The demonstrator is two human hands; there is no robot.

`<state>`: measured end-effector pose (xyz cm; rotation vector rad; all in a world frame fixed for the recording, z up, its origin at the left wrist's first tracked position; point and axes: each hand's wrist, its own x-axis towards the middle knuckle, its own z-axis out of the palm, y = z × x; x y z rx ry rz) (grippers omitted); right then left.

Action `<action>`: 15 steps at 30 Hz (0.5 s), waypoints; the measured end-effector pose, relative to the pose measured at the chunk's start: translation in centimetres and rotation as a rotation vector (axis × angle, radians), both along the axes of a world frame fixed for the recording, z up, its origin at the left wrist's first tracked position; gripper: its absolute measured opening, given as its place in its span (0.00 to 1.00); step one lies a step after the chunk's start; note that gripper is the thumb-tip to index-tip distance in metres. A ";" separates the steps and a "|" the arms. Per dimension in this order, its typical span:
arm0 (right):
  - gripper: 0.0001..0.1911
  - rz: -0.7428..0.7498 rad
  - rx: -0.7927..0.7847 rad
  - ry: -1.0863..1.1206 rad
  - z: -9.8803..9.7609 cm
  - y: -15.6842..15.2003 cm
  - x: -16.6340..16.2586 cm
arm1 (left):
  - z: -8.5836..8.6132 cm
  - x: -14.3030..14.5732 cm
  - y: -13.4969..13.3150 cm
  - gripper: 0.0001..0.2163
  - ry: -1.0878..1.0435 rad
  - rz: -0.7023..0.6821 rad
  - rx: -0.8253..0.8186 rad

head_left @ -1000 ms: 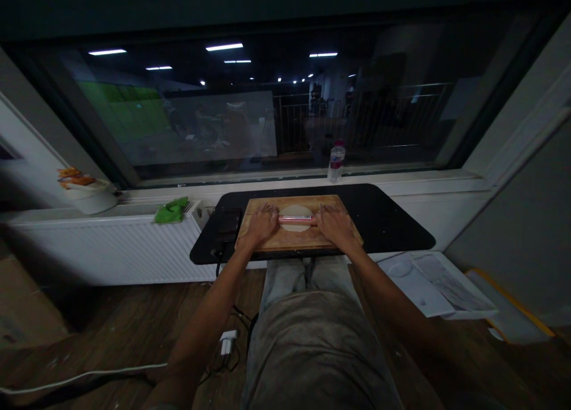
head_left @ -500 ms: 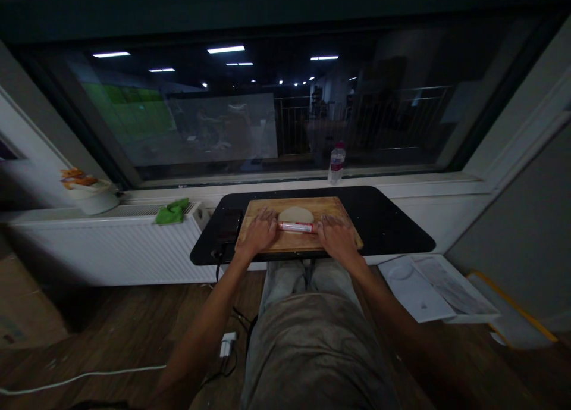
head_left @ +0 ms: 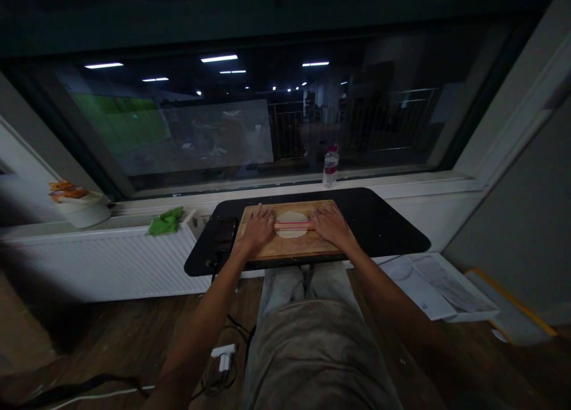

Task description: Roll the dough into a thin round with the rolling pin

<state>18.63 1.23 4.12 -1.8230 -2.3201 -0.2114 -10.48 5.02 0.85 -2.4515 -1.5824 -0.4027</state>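
Observation:
A round, flat sheet of pale dough [head_left: 292, 234] lies on a wooden cutting board [head_left: 307, 247]. Across its middle rests a rolling pin [head_left: 291, 225], a slim cylinder with red and white stripes. My left hand [head_left: 259, 227] is on the pin's left end, its thumb and fingers partly showing. On the right end sits my right hand [head_left: 329, 224], fingers bent over it. Both pin ends are hidden under my hands. The board lies on a black table [head_left: 379, 225] in front of my legs.
A dark flat device [head_left: 224, 232] with a cable lies left of the board. A water bottle [head_left: 331, 167] stands on the windowsill. A green cloth [head_left: 166, 221] and a white tub [head_left: 84, 210] are on the radiator [head_left: 107, 267]. An open white box [head_left: 446, 288] lies low at right.
Both hands have rolled the pin away from me, from the dough's near edge to its middle. The view has shifted slightly.

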 end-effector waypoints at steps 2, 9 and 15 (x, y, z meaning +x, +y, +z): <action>0.31 0.019 -0.028 -0.007 0.0 1.6 0.3 | 0.0 0.5 0.7 0.24 -0.020 0.036 0.025; 0.34 -0.025 -0.190 0.059 0.3 6.2 0.7 | 0.0 1.3 0.8 0.24 -0.117 0.105 0.061; 0.34 0.029 -0.224 0.005 1.5 8.3 0.2 | 0.3 1.3 1.3 0.24 -0.101 0.120 0.026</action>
